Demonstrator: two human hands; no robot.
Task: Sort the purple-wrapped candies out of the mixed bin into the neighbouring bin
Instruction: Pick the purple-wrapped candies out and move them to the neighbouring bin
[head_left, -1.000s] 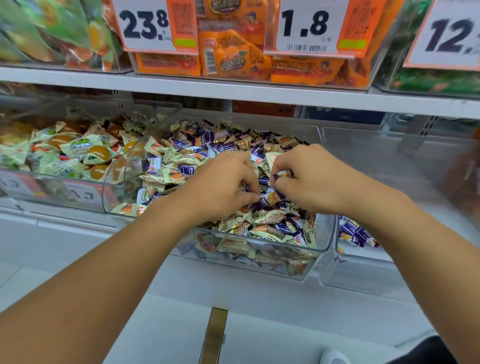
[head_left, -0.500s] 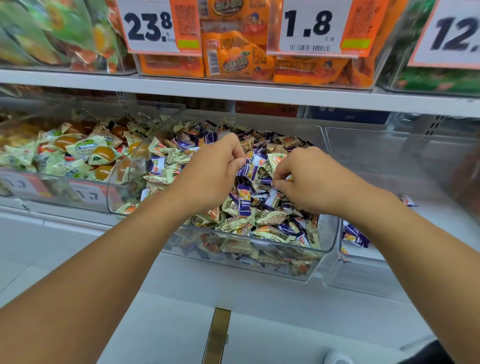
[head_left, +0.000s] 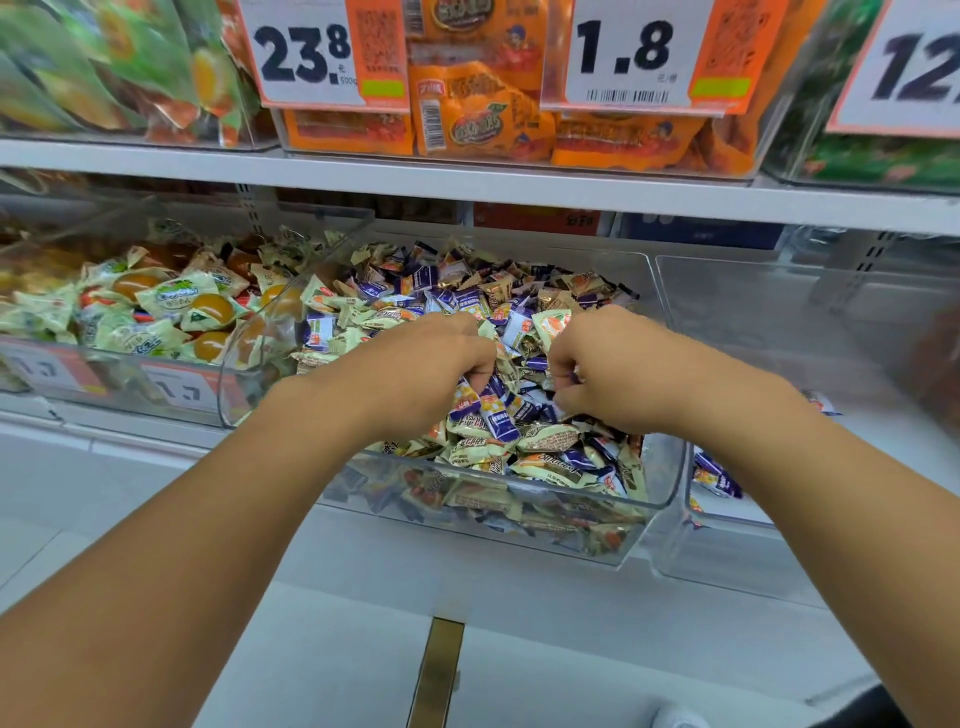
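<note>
Both hands dig into the mixed bin (head_left: 670, 467), a clear hard-plastic tub with rounded corners, heaped with crinkly foil candies (head_left: 498, 415). The left hand (head_left: 415, 364) curls down into the pile; its grip is hidden, so I cannot tell what it holds. The right hand (head_left: 608, 369) pinches purple wrappers. Right of the mixed bin, the neighbouring bin (head_left: 727, 291) holds a few purple candies, half hidden behind the forearm.

On the upper shelf's front edge, the left price tag (head_left: 306, 52) reads "23.8" in black numerals, the middle price tag (head_left: 626, 52) reads "1.8" above a barcode, and the cropped right price tag (head_left: 914, 67) shows only "12"; wrapper print is too blurred to read.
</note>
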